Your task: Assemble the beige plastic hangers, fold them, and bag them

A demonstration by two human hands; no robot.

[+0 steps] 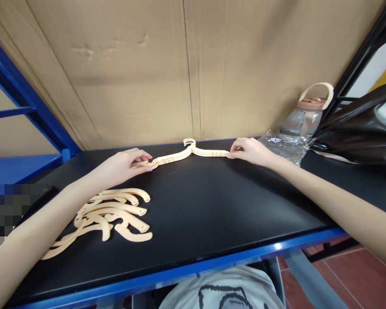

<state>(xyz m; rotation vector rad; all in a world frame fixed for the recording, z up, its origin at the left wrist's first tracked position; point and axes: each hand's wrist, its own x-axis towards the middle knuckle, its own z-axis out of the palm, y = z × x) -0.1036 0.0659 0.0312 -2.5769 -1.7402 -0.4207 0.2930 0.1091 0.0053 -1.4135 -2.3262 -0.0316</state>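
A small stack of cream plastic clothes hangers [175, 158] lies near the back of the black tabletop, hooks pointing at the cardboard. Thumb and fingers of my left hand [126, 165] close around the stack's left end. At the opposite end, my right hand [249, 150] pinches the tip between thumb and fingers. Below my left forearm is a loose heap of cream hanger pieces [116, 210], curved arms and hooks overlapping. Part of that heap is hidden behind the forearm.
A cardboard sheet [131, 77] stands upright behind the table [206, 210]. To the right are crumpled clear plastic wrap [281, 146], a clear bottle [300, 122] with a handle, and a black plastic bag [360, 120]. A blue frame post [28, 90] rises at left.
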